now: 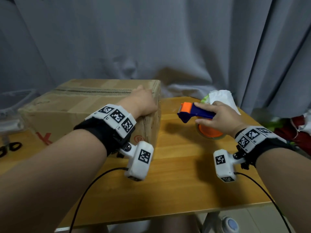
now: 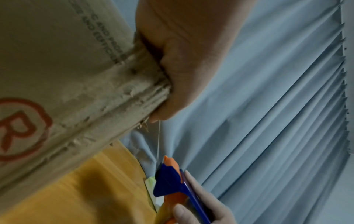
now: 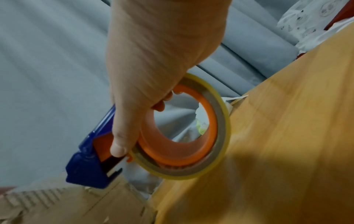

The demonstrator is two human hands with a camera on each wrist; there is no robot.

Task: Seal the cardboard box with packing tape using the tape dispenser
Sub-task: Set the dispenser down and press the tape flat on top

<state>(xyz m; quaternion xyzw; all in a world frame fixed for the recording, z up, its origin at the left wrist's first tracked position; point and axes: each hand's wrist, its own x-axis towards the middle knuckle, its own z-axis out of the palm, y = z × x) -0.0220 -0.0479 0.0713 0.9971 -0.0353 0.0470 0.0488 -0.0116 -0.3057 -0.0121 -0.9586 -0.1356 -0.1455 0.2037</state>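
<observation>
A worn cardboard box [image 1: 80, 105] with closed flaps stands on the left half of the wooden table [image 1: 185, 182]. My left hand [image 1: 141, 101] lies over the box's top right edge, and its thumb [image 2: 182, 75] presses on the box's corner [image 2: 57, 75]. A thin strand of tape [image 2: 158, 141] runs from that thumb to the blue and orange tape dispenser [image 1: 196, 113]. My right hand [image 1: 222, 118] grips the dispenser in the air just right of the box. Its thumb [image 3: 122, 136] lies beside the clear tape roll [image 3: 220, 144].
Black scissors [image 1: 10, 148] lie at the table's left edge. A crumpled white bag [image 1: 220, 98] sits at the far right of the table, behind the dispenser. A grey curtain [image 1: 151, 39] hangs close behind. Clutter [image 1: 294, 128] lies beyond the table's right edge.
</observation>
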